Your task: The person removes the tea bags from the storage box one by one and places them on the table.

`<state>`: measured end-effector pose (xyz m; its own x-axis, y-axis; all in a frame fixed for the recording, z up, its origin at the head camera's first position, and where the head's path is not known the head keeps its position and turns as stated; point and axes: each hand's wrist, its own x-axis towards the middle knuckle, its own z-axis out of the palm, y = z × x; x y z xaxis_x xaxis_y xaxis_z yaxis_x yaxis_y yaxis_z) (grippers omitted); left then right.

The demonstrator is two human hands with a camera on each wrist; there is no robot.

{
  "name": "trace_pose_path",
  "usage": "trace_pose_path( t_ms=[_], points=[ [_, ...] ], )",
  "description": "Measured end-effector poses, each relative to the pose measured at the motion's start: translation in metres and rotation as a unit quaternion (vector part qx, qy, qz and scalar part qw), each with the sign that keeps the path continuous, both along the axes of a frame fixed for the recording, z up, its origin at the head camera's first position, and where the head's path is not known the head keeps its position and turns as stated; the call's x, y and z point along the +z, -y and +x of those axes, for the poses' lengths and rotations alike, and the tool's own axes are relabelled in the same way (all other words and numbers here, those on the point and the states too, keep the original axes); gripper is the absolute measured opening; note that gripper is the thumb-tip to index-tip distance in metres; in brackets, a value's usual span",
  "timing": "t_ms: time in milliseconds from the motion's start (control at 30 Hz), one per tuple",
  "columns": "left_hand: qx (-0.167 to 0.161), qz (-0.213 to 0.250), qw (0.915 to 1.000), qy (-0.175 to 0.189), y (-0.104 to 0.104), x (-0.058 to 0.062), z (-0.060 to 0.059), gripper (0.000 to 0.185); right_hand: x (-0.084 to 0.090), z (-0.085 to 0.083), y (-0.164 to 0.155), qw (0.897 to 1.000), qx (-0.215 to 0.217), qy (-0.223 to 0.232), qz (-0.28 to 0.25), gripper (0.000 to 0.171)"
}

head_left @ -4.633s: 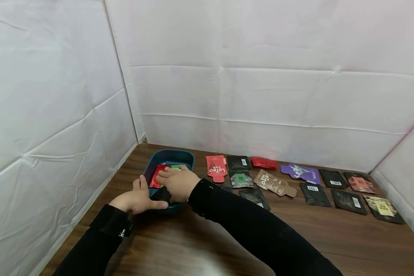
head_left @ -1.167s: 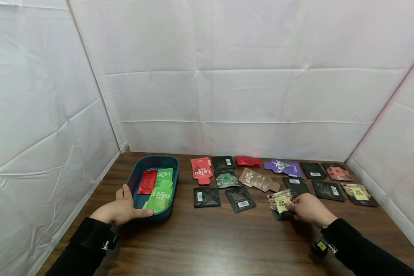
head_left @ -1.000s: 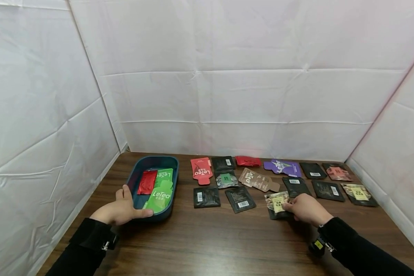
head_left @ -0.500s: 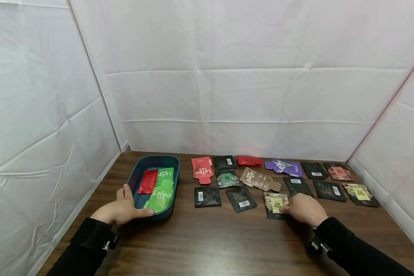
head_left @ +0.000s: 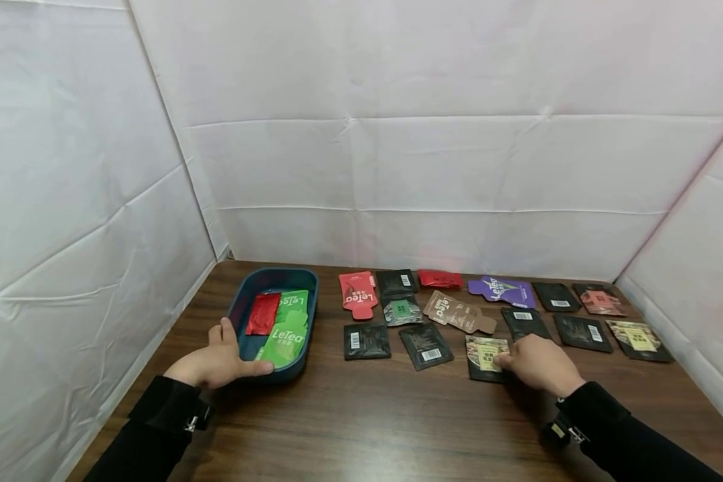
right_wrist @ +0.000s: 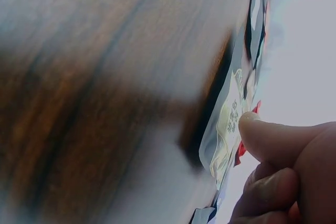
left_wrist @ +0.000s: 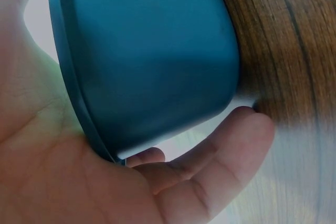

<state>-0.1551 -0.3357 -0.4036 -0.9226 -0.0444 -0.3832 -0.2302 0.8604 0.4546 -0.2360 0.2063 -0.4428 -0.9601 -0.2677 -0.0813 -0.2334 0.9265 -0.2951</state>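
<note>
A dark blue tray [head_left: 277, 272] stands at the table's left, with a red packet [head_left: 262, 313] and green LeTea packets [head_left: 286, 338] inside. My left hand [head_left: 229, 355] grips its near left corner, thumb along the front rim. In the left wrist view my palm and fingers [left_wrist: 173, 177] cup the tray's outer wall [left_wrist: 152, 56]. My right hand [head_left: 503, 361] holds the right edge of a dark packet with a yellow label [head_left: 484, 351], which lies flat in the near row. In the right wrist view a fingertip [right_wrist: 262, 135] presses that packet [right_wrist: 226, 124], my other fingers curled.
Several packets lie in rows right of the tray: a red one [head_left: 358, 294], a brown one [head_left: 458, 312], a purple one [head_left: 503, 291] and black ones [head_left: 367, 340]. White cloth walls close in the left, back and right. Bare wood [head_left: 367, 428] stretches along the front.
My right hand left the tray, carried the yellow-labelled packet to the right and lowered it flat onto the near row, shifting it slightly left. My left hand stayed on the tray.
</note>
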Motion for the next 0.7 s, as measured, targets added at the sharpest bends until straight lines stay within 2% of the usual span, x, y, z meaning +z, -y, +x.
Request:
trace_pose_path(
  t_ms=[67,133,233,300,367,467,567,700],
  points=[
    [0.001,-0.001,1.0,0.002,-0.001,0.0,0.0,0.142,0.002,0.0,0.004,1.0,-0.002,-0.007,-0.001,0.046],
    [0.006,-0.001,0.9999,0.009,-0.001,0.0,-0.001,0.142,0.006,-0.002,0.011,0.999,0.006,-0.033,0.0,0.043],
    [0.009,0.001,0.9998,0.015,0.0,0.002,-0.001,0.142,0.015,-0.008,0.037,0.993,0.044,-0.106,0.0,0.034],
    [0.008,0.003,0.9999,0.014,0.001,0.003,0.0,0.143,0.024,-0.015,0.062,0.98,0.091,-0.178,0.009,0.024],
    [0.002,0.004,1.0,0.008,0.002,0.003,0.0,0.142,0.035,-0.019,0.091,0.958,0.147,-0.248,0.015,0.015],
    [-0.005,0.001,1.0,-0.001,0.002,0.003,0.001,0.142,0.051,-0.02,0.138,0.921,0.222,-0.317,0.037,0.039],
    [-0.007,-0.003,1.0,-0.003,0.002,0.002,0.002,0.141,0.065,-0.015,0.183,0.903,0.27,-0.329,0.054,0.061],
    [-0.007,-0.007,0.9999,-0.003,0.0,0.001,0.001,0.14,0.069,-0.011,0.238,0.89,0.314,-0.322,0.077,0.067]
  ],
)
